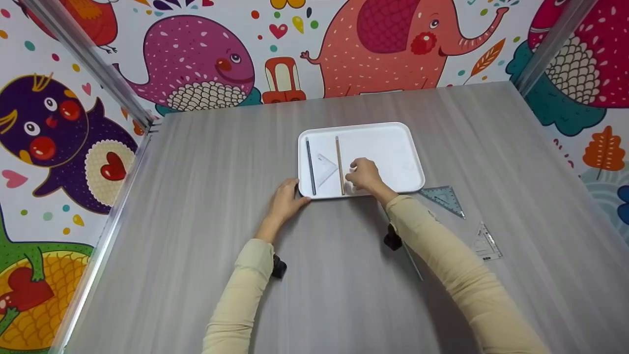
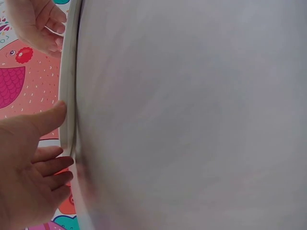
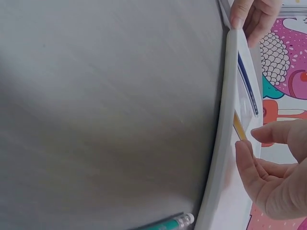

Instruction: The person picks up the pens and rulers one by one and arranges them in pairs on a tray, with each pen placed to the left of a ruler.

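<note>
A white tray [image 1: 388,147] lies on the table. My left hand [image 1: 285,201] grips its front left corner, thumb at the front rim and fingers along the left side. Over the tray hovers my right hand [image 1: 364,174], just right of a yellow pencil [image 1: 340,164]; in the right wrist view its thumb and forefinger are bent and apart, with nothing between them. A dark blue pencil [image 1: 310,166] lies near the tray's left side. Between the two pencils is a clear set square [image 1: 325,169].
A blue-grey set square [image 1: 446,199] lies by the tray's front right corner, a clear one [image 1: 487,243] farther right. Partly under the right forearm is a green pencil [image 1: 413,264], its white end [image 3: 186,220] close to the tray. Pictured walls border the grey table [image 1: 206,162].
</note>
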Available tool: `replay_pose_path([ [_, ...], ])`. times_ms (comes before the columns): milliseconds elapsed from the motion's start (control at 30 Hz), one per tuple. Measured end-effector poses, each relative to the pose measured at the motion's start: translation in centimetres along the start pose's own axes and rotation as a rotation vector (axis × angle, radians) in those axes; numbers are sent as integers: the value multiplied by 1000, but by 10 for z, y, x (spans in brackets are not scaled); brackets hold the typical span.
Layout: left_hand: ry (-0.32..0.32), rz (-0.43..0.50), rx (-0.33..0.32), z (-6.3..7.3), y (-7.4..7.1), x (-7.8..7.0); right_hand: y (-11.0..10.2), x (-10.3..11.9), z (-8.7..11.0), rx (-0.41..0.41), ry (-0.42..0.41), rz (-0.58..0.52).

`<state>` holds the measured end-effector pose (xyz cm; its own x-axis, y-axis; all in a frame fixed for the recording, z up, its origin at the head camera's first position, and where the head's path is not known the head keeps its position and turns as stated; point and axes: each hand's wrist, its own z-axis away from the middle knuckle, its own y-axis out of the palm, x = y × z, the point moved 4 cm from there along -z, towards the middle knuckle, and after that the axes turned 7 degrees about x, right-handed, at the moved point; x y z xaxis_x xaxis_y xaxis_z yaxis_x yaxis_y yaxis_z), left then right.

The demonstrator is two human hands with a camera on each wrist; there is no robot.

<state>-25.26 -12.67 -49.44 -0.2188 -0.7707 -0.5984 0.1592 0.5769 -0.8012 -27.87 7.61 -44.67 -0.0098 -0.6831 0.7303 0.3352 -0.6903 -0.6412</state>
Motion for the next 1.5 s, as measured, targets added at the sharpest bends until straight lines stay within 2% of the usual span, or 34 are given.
replay_pose_path([
  [133, 7, -1, -2, 0, 0, -1, 1, -18, -14, -5, 13, 15],
  [367, -13, 8, 6, 0, 0, 0, -4, -28, -17, -11, 12, 33],
  [567, -37, 9, 20, -1, 2, 2, -10, -31, -8, -34, -21, 95],
  [767, -32, 9, 13, 0, 1, 1, -11, -33, 2, -38, -88, 207],
  [1000, -23, 18, 6, -1, 1, 1, -6, -40, 15, -22, -149, 286],
  [1100, -28, 23, 17, -1, 2, 1, -2, -41, 20, -53, -204, 334],
  [1300, -7, 26, 2, -1, 1, 1, 5, -36, 37, -177, -406, 513],
  [1500, 27, 31, -16, 0, 0, 0, 11, -37, 52, -267, -506, 620],
])
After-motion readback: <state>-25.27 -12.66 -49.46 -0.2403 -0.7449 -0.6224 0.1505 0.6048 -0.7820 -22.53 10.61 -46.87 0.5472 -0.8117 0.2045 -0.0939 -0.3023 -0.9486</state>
